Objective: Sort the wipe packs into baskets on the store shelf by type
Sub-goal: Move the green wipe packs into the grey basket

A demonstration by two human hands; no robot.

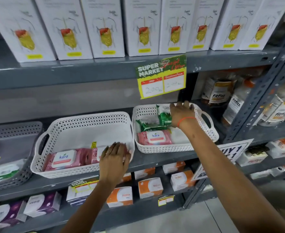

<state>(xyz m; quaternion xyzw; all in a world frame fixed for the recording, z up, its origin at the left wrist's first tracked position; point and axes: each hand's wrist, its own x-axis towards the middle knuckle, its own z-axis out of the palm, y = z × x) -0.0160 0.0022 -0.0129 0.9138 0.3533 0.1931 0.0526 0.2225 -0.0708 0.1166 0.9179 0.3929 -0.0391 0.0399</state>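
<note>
Two white perforated baskets stand on the middle shelf. The left white basket holds pink Kara wipe packs along its front. My left hand rests on the right-hand pink pack at that basket's front right corner; whether it grips the pack I cannot tell. The right white basket holds green wipe packs at the back and a pink Kara pack at the front. My right hand reaches deep into this basket over the green packs, fingers spread.
A grey basket at the far left holds a green-and-white wipe pack. White boxes fill the shelf above, a price tag hangs over the right basket, jars stand to the right behind a metal upright, small boxes below.
</note>
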